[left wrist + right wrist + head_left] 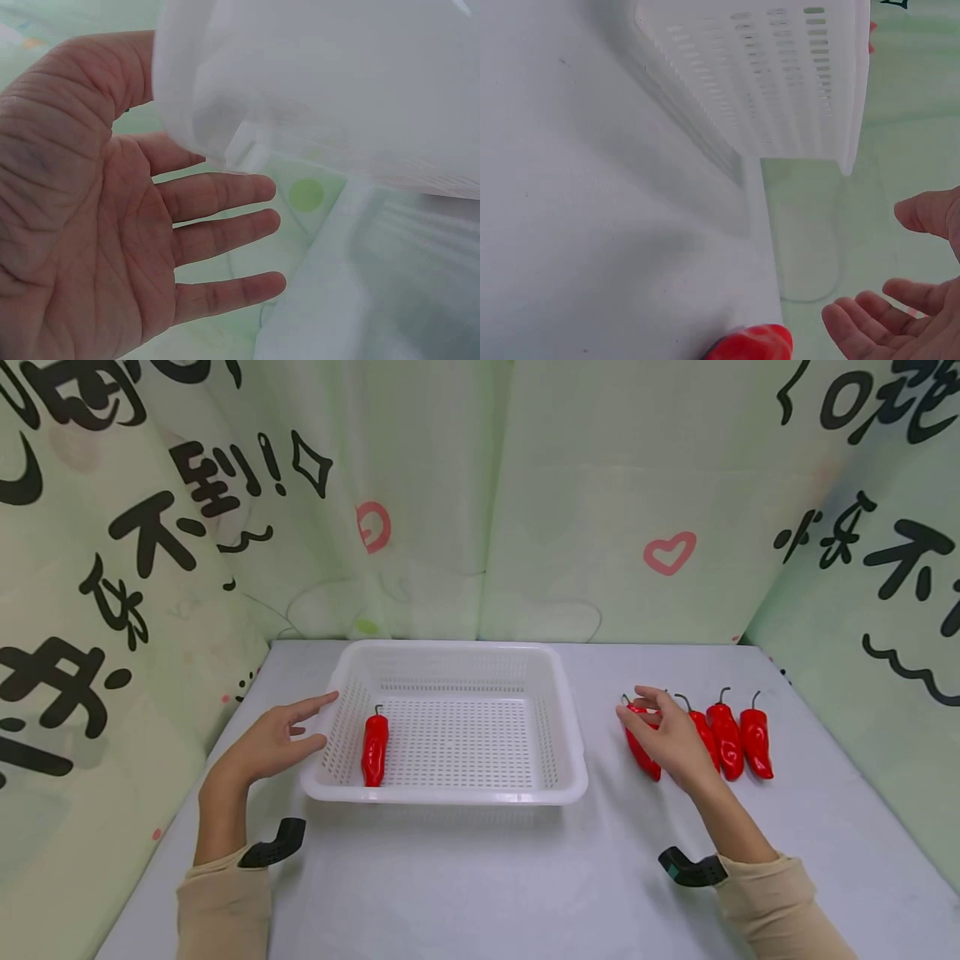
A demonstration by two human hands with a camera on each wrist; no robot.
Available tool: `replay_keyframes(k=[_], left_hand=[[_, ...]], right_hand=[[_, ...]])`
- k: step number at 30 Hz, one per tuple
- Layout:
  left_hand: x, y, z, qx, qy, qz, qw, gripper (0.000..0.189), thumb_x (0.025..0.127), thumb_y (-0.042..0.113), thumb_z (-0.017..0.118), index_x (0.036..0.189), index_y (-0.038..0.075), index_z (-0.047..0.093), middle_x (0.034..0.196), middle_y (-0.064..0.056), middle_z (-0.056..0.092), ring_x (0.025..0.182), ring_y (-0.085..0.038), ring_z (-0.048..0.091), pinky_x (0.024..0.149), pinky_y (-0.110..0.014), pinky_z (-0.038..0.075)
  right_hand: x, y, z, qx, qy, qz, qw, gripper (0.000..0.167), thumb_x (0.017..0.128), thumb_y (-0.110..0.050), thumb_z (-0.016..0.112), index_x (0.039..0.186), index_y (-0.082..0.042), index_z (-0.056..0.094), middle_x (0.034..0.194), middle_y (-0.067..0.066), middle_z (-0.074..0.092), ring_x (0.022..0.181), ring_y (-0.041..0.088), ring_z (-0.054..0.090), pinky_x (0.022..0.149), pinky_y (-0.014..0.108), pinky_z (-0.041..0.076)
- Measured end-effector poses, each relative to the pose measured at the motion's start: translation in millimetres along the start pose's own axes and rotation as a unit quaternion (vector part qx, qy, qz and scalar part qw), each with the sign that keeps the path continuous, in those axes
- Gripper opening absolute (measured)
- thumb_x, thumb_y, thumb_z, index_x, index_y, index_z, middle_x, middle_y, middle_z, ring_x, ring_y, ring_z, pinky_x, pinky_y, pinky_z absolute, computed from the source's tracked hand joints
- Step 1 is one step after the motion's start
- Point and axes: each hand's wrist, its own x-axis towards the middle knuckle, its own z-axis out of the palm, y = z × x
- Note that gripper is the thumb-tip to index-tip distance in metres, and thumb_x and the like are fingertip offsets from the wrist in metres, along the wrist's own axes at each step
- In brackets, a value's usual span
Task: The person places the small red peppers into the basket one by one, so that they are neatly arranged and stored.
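A white perforated plastic basket holds one red pepper, upright in view near its left side. My left hand is at the basket's left edge, thumb and fingers spread. In the left wrist view the left hand has extended, parted fingers, and the basket hides part of the thumb and index finger. On the right, my right hand hovers over the leftmost pepper of a row, partly covering it. The right wrist view has the right hand with loosely bent fingers, apart from a red pepper.
More red peppers lie right of the right hand, among them a middle one and the rightmost one. A white table carries everything. A pale green printed curtain encloses the back and both sides.
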Motion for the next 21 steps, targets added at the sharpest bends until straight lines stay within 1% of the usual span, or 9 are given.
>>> replay_keyframes(k=[2, 7, 12, 17, 21], left_hand=[[-0.2, 0.2, 0.0, -0.001, 0.0, -0.002, 1.0, 0.063, 0.096, 0.014, 0.062, 0.155, 0.006, 0.043, 0.157, -0.025, 0.042, 0.137, -0.049, 0.046, 0.104, -0.066, 0.045], [-0.2, 0.5, 0.3, 0.002, 0.001, -0.005, 1.0, 0.063, 0.096, 0.015, 0.062, 0.155, 0.007, 0.043, 0.157, -0.025, 0.042, 0.137, -0.048, 0.046, 0.104, -0.065, 0.046], [-0.5, 0.7, 0.5, 0.006, 0.0, -0.004, 1.0, 0.063, 0.096, 0.015, 0.062, 0.155, 0.006, 0.043, 0.158, -0.025, 0.041, 0.138, -0.048, 0.045, 0.104, -0.065, 0.046], [-0.6, 0.6, 0.6, 0.006, 0.0, -0.003, 1.0, 0.062, 0.096, 0.015, 0.061, 0.155, 0.006, 0.043, 0.157, -0.025, 0.041, 0.138, -0.049, 0.045, 0.104, -0.066, 0.045], [-0.2, -0.1, 0.6, 0.005, 0.001, -0.001, 1.0, 0.062, 0.096, 0.014, 0.061, 0.155, 0.006, 0.043, 0.157, -0.025, 0.041, 0.138, -0.049, 0.045, 0.104, -0.066, 0.045]], right_hand=[[0.8, 4, -1, -0.004, 0.003, 0.001, 1.0, 0.08, 0.1, -0.046, 0.061, 0.158, -0.001, 0.03, 0.153, 0.03, 0.041, 0.135, 0.05, 0.046, 0.097, 0.059, 0.053], [2.2, 11, 0, -0.019, 0.016, -0.002, 0.9997, 0.078, 0.099, -0.038, 0.065, 0.157, 0.001, 0.031, 0.151, 0.031, 0.041, 0.133, 0.051, 0.047, 0.096, 0.06, 0.054], [4.4, 19, 3, -0.041, 0.037, -0.017, 0.9983, 0.076, 0.097, -0.031, 0.069, 0.154, 0.003, 0.034, 0.148, 0.032, 0.043, 0.131, 0.051, 0.049, 0.093, 0.061, 0.055], [5.9, 26, 5, -0.064, 0.057, -0.032, 0.9959, 0.075, 0.094, -0.025, 0.072, 0.152, 0.005, 0.036, 0.146, 0.033, 0.043, 0.129, 0.052, 0.048, 0.092, 0.063, 0.054], [6.4, 29, 7, -0.077, 0.064, -0.037, 0.9942, 0.074, 0.093, -0.023, 0.072, 0.151, 0.006, 0.037, 0.145, 0.034, 0.043, 0.129, 0.051, 0.046, 0.092, 0.065, 0.053]])
